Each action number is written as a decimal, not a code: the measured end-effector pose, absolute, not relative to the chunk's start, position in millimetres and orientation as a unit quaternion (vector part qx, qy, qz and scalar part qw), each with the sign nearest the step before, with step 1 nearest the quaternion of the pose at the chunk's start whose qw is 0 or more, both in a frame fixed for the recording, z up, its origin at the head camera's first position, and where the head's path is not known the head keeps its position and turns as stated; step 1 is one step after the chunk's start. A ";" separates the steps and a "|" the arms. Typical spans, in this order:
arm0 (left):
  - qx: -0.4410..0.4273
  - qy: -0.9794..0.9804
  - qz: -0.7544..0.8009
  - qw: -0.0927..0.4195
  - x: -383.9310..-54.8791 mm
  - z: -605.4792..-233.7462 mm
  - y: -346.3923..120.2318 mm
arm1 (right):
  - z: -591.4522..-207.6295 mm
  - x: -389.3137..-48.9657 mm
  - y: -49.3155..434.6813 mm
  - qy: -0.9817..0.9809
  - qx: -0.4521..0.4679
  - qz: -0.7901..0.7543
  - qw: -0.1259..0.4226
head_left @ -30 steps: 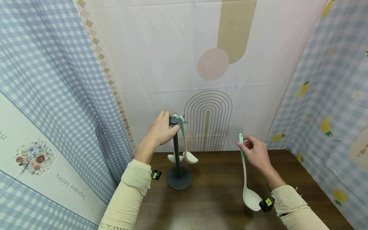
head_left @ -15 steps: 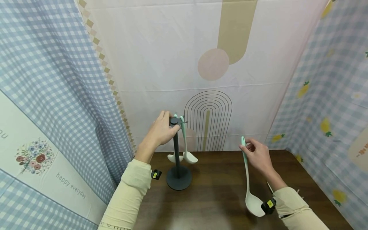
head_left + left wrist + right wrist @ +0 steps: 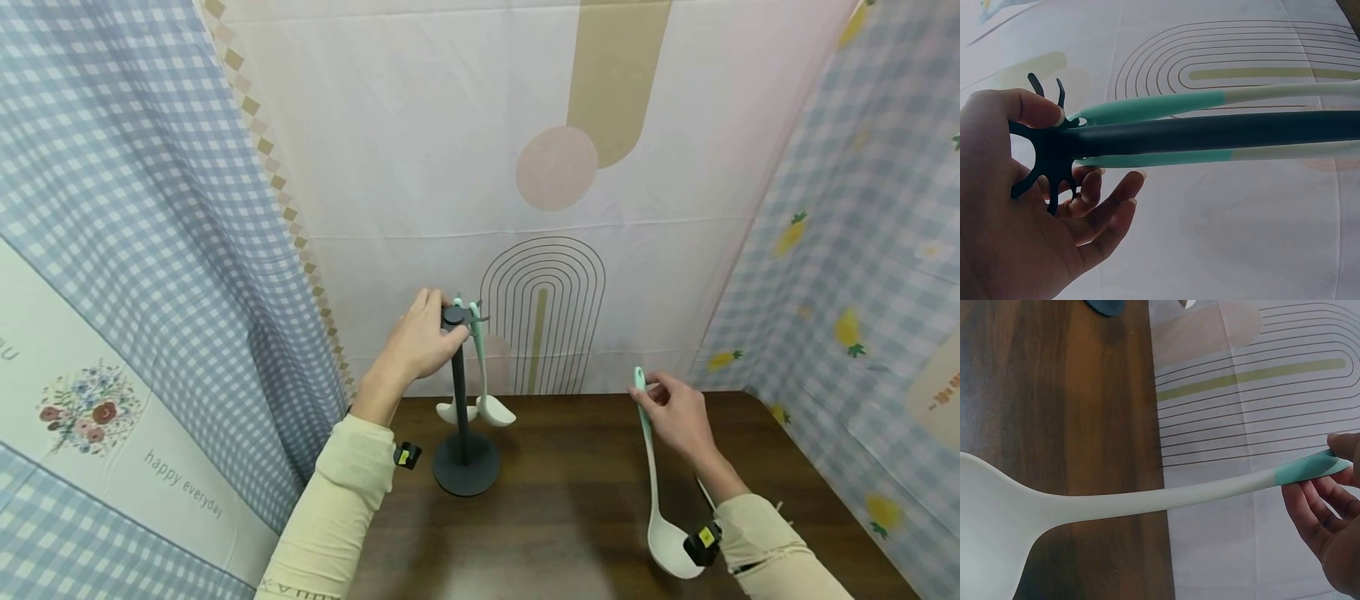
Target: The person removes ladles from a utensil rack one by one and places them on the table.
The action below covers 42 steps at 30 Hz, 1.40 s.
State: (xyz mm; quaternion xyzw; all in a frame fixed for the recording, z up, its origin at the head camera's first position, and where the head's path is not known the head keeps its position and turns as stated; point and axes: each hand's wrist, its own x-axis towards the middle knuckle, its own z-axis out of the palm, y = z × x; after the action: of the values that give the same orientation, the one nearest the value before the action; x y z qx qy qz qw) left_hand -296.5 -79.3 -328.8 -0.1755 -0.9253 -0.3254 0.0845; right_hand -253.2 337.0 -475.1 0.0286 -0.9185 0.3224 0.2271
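Observation:
My left hand (image 3: 422, 340) grips the hooked top of a dark utensil stand (image 3: 467, 468), thumb on one side and fingers round the other. Two white utensils with mint-green handles hang from its hooks, one with a scoop-like head (image 3: 497, 411), the other (image 3: 447, 412) partly behind the pole. In the left wrist view their handles (image 3: 1154, 106) run along both sides of the pole. Over on the right, my right hand (image 3: 681, 419) pinches the mint end of a white ladle (image 3: 1110, 504) between thumb and fingers. The ladle's bowl (image 3: 667, 546) hangs lowest, partly covered by the wrist camera.
A thin pale utensil handle (image 3: 705, 493) lies on the brown wooden table (image 3: 525, 517), mostly hidden under my right wrist. A printed cloth (image 3: 420, 167) hangs behind the table. Checked curtains stand at the left (image 3: 187, 208) and right (image 3: 802, 292).
My right hand has moved the ladle nearer to me and slightly to the right. My left hand keeps its place on the stand.

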 end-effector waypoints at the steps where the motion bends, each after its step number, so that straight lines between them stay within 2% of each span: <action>1: -0.175 -0.925 -0.326 0.085 -296.3 -328.5 -79.4 | -476.2 -252.7 337.6 -0.919 0.025 0.324 0.223; 42: -0.175 -0.927 -0.318 0.094 -297.8 -329.2 -79.6 | -527.9 -243.7 369.7 -0.936 -0.019 0.308 0.167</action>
State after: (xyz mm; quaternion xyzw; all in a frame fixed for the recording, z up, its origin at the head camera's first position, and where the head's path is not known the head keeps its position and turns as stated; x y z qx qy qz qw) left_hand -297.8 -79.6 -329.2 -0.1745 -0.9271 -0.3183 0.0936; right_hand -243.7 369.7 -527.9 -0.0192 -0.9364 0.3082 0.1668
